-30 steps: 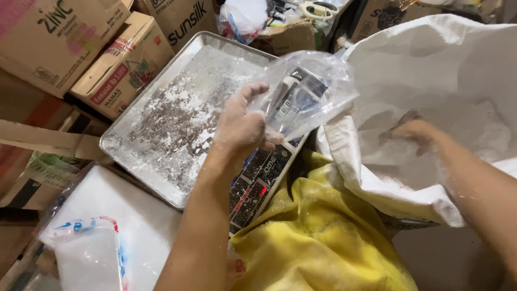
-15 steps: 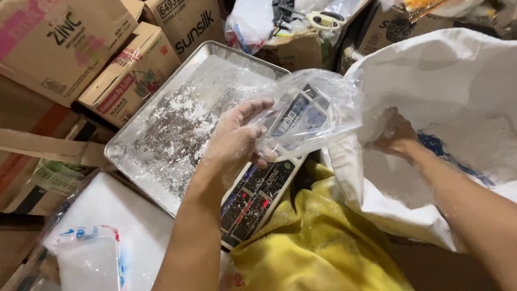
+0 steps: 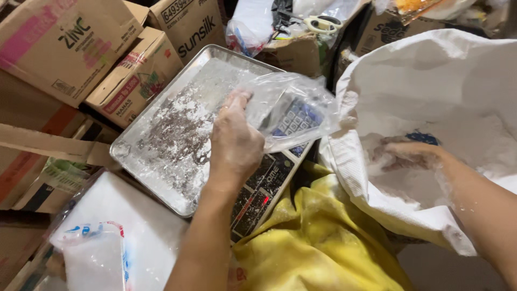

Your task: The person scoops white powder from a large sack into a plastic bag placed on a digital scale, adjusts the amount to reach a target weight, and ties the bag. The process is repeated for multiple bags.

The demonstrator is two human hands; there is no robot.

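My left hand point(image 3: 234, 141), dusted with white powder, grips a clear empty plastic bag point(image 3: 291, 110) by its mouth above a digital scale point(image 3: 264, 186). The scale's metal weighing tray point(image 3: 172, 129) is smeared with powder. My right hand point(image 3: 406, 154) reaches into a big white woven sack point(image 3: 431, 70) and rests in the white powder point(image 3: 474, 140) inside, beside a blue scoop point(image 3: 423, 137) that is partly buried. Whether my right hand holds the scoop is unclear.
A yellow cloth point(image 3: 318, 242) lies under the scale's front. Filled plastic bags of powder point(image 3: 102, 253) sit at lower left. Cardboard boxes point(image 3: 70, 37) crowd the left and back. Scissors point(image 3: 318, 22) lie on a box behind the tray.
My left hand has turned over with the bag, its back now up. My right hand dipped lower into the sack's powder near the blue scoop.
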